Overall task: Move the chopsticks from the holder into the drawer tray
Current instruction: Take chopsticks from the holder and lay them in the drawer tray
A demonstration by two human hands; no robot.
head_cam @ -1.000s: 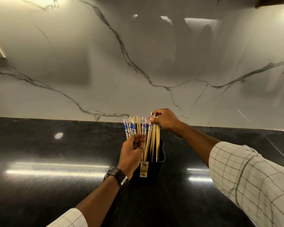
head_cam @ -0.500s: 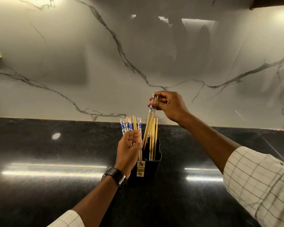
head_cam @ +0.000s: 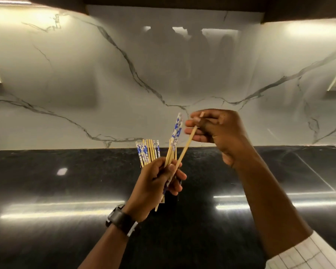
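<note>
Head view shows both hands up over the dark counter point(head_cam: 47, 191). A second ago the right hand point(head_cam: 217, 131) was down at the tops of the sticks in the holder. Now it has come up high, with its fingers pinched shut on a plain wooden chopstick point(head_cam: 184, 150), near the stick's top end. That stick slants down into the left hand point(head_cam: 157, 183).

The left hand has moved too. Before, it was steadying the sticks at the holder. Now its fingers are curled shut round a small bunch of chopsticks point(head_cam: 174, 140), one with a blue and white pattern sticking up tallest.

The other chopsticks point(head_cam: 146, 151) stand in a row just behind the left hand. The holder is almost all hidden by that hand, so I cannot see much of it.

I think this means some sticks are out and being gathered into one hand. Plenty are left, and no drawer or tray shows here, so the job looks only just begun.

No words or brand can be read. A watch point(head_cam: 122, 220) sits on the left wrist, with nothing on it readable.
</note>
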